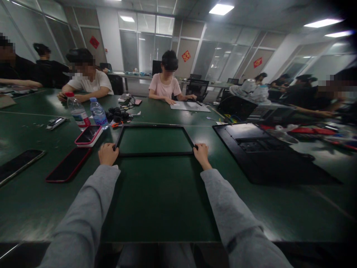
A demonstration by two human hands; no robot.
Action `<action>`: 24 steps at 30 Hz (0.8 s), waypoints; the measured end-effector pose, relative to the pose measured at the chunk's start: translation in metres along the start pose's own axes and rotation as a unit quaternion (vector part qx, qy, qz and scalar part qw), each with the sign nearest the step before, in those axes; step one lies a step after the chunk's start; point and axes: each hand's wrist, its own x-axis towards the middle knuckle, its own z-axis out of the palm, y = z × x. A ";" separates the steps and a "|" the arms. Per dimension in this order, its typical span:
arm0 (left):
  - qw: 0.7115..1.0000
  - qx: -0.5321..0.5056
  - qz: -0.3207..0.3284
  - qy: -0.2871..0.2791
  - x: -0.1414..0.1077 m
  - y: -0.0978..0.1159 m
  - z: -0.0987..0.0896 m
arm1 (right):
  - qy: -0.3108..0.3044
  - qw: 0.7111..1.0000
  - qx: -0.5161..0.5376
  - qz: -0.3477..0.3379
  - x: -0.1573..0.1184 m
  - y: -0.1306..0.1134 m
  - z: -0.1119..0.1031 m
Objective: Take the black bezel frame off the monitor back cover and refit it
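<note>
A thin black rectangular frame (155,153), like a monitor bezel, is held over the green table (161,201); the green top shows through its opening. My left hand (108,154) is closed round its near left corner. At the near right corner, my right hand (201,155) grips it in the same way. Whether the frame's far edge touches the table, I cannot tell. To the right of my right hand lies a large flat black panel (267,160) with a recessed middle part, perhaps a monitor back cover.
Left of my left hand lie a red-edged phone (68,165), a pink-edged phone (88,135) on a white box and a dark phone (19,163). Two bottles (78,113) and black cables (118,114) stand beyond. A metal bowl (284,137) is at right. Several people sit around the tables.
</note>
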 end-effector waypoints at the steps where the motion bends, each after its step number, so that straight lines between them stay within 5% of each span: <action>1: 1.000 -0.002 0.000 0.001 0.000 0.000 0.000 | 0.000 1.000 0.001 0.001 0.000 0.000 0.000; 24: 1.000 0.009 0.009 -0.016 -0.001 0.005 -0.007 | -0.011 0.999 -0.030 0.004 0.000 -0.003 0.001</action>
